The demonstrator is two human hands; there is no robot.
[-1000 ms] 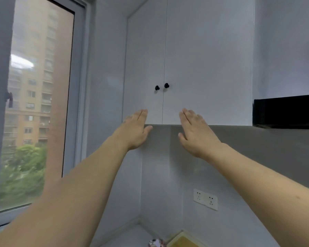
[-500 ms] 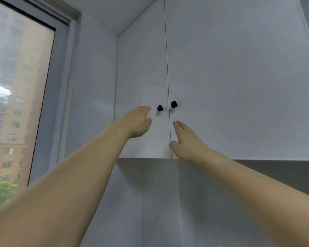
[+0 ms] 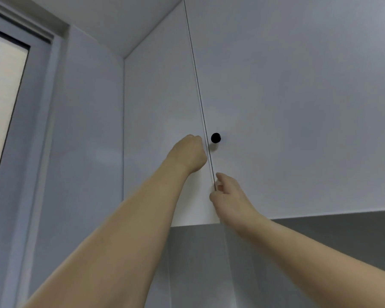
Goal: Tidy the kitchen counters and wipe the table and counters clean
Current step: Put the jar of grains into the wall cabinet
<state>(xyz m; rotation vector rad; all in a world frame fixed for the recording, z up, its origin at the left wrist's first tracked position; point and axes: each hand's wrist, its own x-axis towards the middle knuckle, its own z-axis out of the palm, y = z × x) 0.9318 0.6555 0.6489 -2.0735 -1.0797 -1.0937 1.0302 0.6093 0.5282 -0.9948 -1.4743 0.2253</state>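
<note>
- Left hand (image 3: pixel 188 153): raised to the white flat-fronted left cupboard door (image 3: pixel 162 121) of the wall cupboard, closed into a fist against the door's right edge, just left of the seam between the two doors. What the fist encloses is hidden behind the hand, so whether the fingers hold anything cannot be told.
- Right hand (image 3: pixel 229 196): lower and just right of the left hand, at the bottom stretch of the seam. Its fingers (image 3: pixel 223 177) are curled and narrowly parted, with the tips at the inner edge of the white flat-fronted right cupboard door (image 3: pixel 298 112); thumb and fingertips meet at the seam line.
- Small round black knob (image 3: pixel 215 138): mounted on the right door, just right of the seam and beside the left fist; neither hand touches it.
- Doors: the dark seam line runs from the ceiling down to the lower edge, narrow along its whole length.
- Grey wall panel (image 3: pixel 320 236): lies beneath the cupboard's lower edge.
- Grey-framed window (image 3: pixel 20 107): far left, well apart from the hands.
- Both bare forearms rise from the bottom of the view towards the cupboard.
- No counter surface is in view.
</note>
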